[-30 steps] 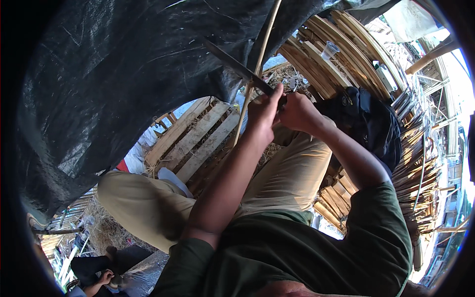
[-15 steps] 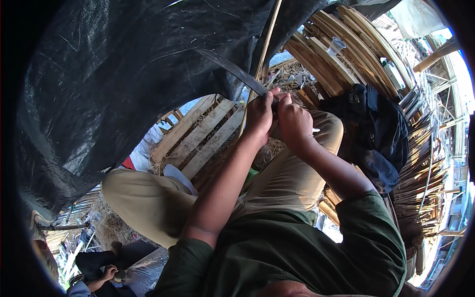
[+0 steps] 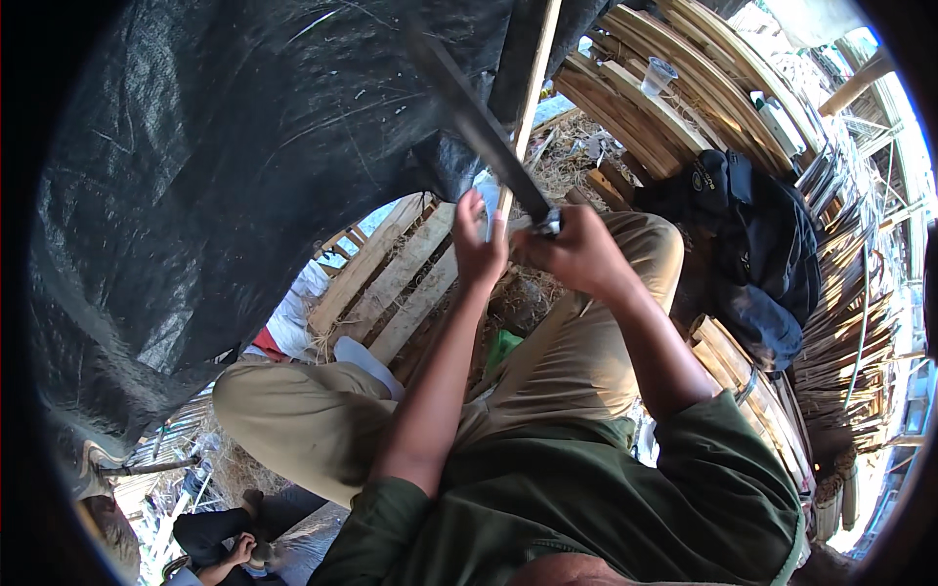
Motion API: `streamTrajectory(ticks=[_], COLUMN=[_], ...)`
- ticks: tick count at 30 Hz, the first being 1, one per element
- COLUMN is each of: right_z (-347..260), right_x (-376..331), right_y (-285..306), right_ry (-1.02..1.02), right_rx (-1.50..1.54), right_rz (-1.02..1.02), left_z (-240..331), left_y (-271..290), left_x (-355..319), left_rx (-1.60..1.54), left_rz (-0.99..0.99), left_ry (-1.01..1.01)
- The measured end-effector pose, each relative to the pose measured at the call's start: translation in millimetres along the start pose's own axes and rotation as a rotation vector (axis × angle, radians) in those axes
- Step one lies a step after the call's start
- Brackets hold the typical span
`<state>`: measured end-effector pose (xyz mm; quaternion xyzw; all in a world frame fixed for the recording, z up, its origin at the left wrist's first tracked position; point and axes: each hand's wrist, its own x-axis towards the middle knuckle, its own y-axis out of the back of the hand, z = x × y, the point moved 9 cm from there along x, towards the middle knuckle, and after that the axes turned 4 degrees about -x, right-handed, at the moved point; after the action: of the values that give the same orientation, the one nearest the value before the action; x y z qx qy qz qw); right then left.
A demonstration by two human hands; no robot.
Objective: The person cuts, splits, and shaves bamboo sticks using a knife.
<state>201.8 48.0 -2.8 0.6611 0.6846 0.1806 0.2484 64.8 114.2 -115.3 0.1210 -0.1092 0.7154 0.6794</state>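
My right hand (image 3: 588,250) is wrapped round the handle of a machete (image 3: 486,132). Its long dark blade slants up and left, blurred toward the tip, and crosses in front of a long pale wooden strip (image 3: 535,73). The strip's lower end meets my left hand (image 3: 479,244), where it lies between the thumb and the loosely curled fingers. That grip is partly hidden. Both hands are above my bent legs in tan trousers (image 3: 576,352), a small distance apart.
Black plastic sheeting (image 3: 195,176) hangs on the left. A slatted wooden pallet (image 3: 391,278) lies below it. Stacked planks (image 3: 625,122) bearing a clear plastic cup (image 3: 659,75) stand far right, near a dark backpack (image 3: 747,239). Another person's hand (image 3: 239,549) shows at lower left.
My hands have drawn apart, the left one moving slightly left and its fingers loosening. The machete has swung to a steeper slant, its tip higher.
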Motion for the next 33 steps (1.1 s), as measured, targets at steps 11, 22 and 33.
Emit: streamTrajectory(ticks=[11, 22, 33], right_z=[41.7, 27.0, -1.7], right_x=[-37.7, -17.2, -28.9], right_y=[44.0, -2.3, 28.1], right_ry=[-0.223, -0.092, 0.059], right_rx=[0.205, 0.094, -0.223], right_rz=[0.177, 0.252, 0.423], left_z=[59.4, 33.3, 8.1], left_y=[-19.7, 0.4, -64.4], left_x=[49.2, 54.2, 3.8], left_rx=[-0.152, -0.324, -0.499], left_rz=[0.114, -0.063, -0.795], left_ry=[-0.117, 0.216, 0.349])
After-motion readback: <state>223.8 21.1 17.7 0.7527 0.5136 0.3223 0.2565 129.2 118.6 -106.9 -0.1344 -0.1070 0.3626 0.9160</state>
